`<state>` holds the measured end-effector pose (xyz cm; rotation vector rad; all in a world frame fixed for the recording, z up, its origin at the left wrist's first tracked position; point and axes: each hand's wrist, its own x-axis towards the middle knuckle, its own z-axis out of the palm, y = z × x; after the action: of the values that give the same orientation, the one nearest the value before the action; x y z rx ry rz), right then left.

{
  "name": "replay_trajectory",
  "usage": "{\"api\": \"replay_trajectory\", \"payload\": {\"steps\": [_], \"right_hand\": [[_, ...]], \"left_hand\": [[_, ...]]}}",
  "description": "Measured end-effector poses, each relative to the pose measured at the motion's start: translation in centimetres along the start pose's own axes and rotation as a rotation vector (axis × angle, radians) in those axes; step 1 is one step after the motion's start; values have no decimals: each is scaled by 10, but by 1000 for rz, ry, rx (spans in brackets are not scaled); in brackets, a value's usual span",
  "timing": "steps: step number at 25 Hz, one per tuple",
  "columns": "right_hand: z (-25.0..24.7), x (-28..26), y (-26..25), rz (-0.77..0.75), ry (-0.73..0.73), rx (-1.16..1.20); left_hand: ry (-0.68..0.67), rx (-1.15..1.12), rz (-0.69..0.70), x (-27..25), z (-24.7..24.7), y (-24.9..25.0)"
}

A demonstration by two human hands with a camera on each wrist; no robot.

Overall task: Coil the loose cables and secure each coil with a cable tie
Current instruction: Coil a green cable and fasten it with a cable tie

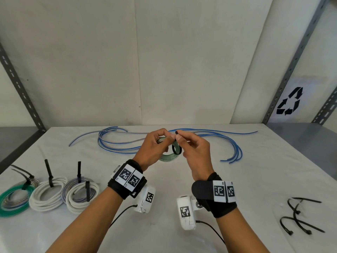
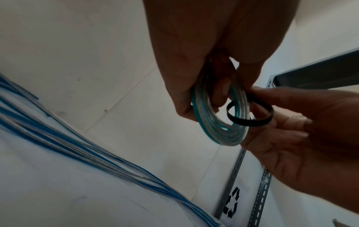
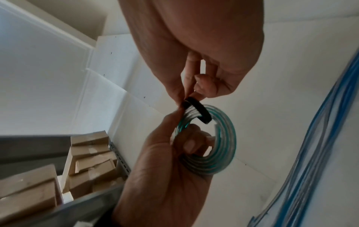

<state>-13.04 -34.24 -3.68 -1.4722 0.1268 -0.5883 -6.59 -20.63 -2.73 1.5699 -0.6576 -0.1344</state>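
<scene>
My left hand grips a small coil of green and clear cable above the table, fingers curled through it. A black cable tie is looped round the coil's strands. My right hand pinches the tie's end between thumb and forefinger, right against the left fingertips. Loose blue and clear cables lie spread across the table's far side behind both hands.
Tied coils sit at the front left: a green one, a white one and a white and clear one. Spare black cable ties lie at the front right. Metal shelf posts flank the white table.
</scene>
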Motion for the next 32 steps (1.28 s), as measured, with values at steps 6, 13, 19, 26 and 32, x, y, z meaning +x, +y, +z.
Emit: {"api": "replay_trajectory", "payload": {"steps": [6, 13, 19, 26, 32], "right_hand": [[-4, 2, 4, 88, -3, 135], [-5, 10, 14, 61, 226, 151], [-3, 9, 12, 125, 158, 289], [-3, 6, 13, -11, 78, 20], [-9, 9, 20, 46, 224, 82]], "left_hand": [[-53, 16, -2, -1, -1, 1], [-173, 61, -94, -4, 1, 1], [-119, -57, -115, -3, -1, 3], [-157, -75, -135, -2, -1, -3], [-225, -36, -177, -4, 4, -4]]}}
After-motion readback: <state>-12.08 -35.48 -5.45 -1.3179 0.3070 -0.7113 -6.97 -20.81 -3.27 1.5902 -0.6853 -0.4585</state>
